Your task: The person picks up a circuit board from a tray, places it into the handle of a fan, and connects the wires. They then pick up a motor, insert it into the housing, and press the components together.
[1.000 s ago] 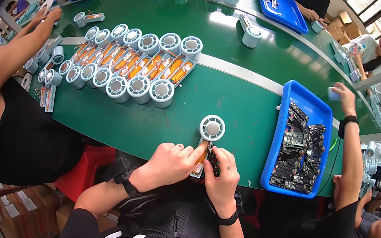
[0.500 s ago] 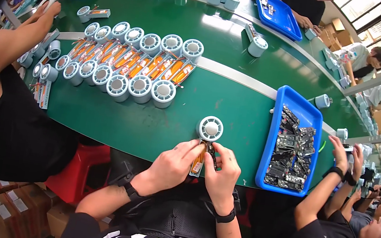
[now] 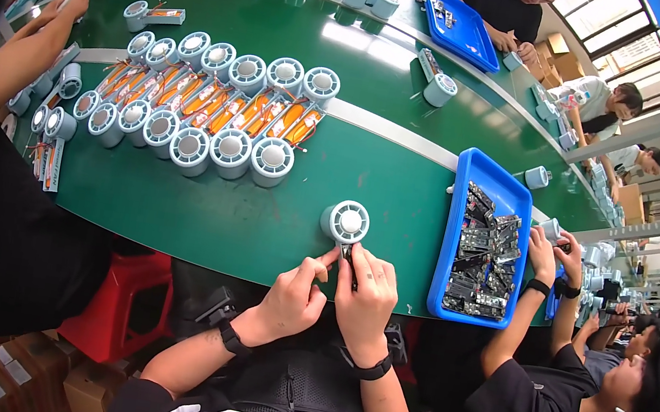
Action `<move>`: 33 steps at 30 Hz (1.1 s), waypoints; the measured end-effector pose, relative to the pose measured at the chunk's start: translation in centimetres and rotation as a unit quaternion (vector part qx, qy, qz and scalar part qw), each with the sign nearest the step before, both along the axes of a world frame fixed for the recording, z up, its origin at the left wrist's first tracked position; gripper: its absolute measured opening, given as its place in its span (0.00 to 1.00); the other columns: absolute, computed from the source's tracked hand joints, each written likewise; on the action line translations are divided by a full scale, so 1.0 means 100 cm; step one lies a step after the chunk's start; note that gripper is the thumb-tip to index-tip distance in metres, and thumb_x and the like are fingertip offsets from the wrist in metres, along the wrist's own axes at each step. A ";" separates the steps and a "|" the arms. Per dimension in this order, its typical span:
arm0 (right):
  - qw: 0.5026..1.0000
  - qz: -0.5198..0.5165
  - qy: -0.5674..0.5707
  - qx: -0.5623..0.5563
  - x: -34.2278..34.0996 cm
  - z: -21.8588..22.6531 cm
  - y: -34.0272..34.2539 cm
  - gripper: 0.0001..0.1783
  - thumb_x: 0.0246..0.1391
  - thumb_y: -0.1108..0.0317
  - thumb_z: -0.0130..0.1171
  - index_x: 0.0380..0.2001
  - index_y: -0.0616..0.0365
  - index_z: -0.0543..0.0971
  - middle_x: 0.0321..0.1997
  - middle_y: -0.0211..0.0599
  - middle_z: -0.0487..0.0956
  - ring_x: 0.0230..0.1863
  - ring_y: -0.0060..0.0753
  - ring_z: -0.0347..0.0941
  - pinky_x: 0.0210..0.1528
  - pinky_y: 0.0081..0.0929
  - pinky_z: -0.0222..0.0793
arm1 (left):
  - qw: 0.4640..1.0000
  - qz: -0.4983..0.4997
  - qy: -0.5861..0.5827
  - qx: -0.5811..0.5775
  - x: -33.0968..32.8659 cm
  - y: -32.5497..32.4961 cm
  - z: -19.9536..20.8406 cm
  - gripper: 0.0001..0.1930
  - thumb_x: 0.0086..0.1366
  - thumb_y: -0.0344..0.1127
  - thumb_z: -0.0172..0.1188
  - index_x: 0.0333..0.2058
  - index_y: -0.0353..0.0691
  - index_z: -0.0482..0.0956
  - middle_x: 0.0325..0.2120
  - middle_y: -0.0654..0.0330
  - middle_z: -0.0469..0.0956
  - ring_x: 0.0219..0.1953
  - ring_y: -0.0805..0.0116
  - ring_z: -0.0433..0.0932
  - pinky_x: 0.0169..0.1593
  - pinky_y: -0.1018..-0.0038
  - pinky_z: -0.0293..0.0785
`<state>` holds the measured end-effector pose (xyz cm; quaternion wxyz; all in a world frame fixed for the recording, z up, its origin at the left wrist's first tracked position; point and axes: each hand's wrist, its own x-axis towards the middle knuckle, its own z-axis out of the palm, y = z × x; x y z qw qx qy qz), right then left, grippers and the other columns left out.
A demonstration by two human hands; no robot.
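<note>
A handheld fan [image 3: 346,221] with a pale blue round head and a light centre lies on the green bench in front of me, its handle toward me. My right hand [image 3: 367,301] is closed around that handle, covering most of it. A dark narrow circuit board [image 3: 352,271] shows along the handle beneath the right fingers. My left hand [image 3: 295,296] is closed with curled fingers, and its fingertips touch the handle just below the head on the left side. The inside of the handle is hidden by my hands.
Two rows of open fans [image 3: 229,148] with orange batteries lie at left on the bench [image 3: 216,227]. To the right is a blue tray [image 3: 451,233] of circuit boards [image 3: 488,259]. Co-workers sit at both sides and across; a red stool [image 3: 114,306] stands at lower left.
My right hand has closed over the handle, hiding the orange battery that was visible. My left fingers have curled and drawn back slightly. The whole view has shifted a little.
</note>
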<state>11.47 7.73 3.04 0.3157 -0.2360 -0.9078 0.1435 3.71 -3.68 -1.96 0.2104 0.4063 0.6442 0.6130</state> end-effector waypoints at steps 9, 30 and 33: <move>0.997 0.034 0.020 0.064 0.005 -0.029 0.007 0.17 0.53 0.77 0.64 0.47 0.67 0.80 0.45 0.50 0.84 0.52 0.50 0.80 0.48 0.38 0.76 | 0.999 0.006 0.031 -0.004 0.001 0.001 0.003 0.11 0.52 0.14 0.49 0.34 0.32 0.64 0.55 0.28 0.72 0.50 0.44 0.82 0.49 0.63 0.81; 0.978 0.033 -0.203 -0.020 0.008 -0.016 0.009 0.32 0.52 0.74 0.65 0.57 0.67 0.62 0.39 0.50 0.72 0.41 0.52 0.70 0.45 0.44 0.69 | 0.816 -0.453 0.316 -0.170 0.034 -0.008 0.048 0.12 0.53 0.39 0.59 0.14 0.45 0.79 0.17 0.54 0.79 0.22 0.53 0.79 0.27 0.60 0.76; 0.978 0.041 -0.201 -0.033 0.016 -0.013 0.011 0.32 0.53 0.74 0.64 0.58 0.67 0.61 0.41 0.53 0.72 0.42 0.53 0.70 0.46 0.44 0.69 | 0.777 -0.457 0.433 -0.020 0.076 0.019 -0.003 0.12 0.57 0.38 0.56 0.19 0.44 0.82 0.25 0.56 0.83 0.33 0.57 0.83 0.39 0.63 0.78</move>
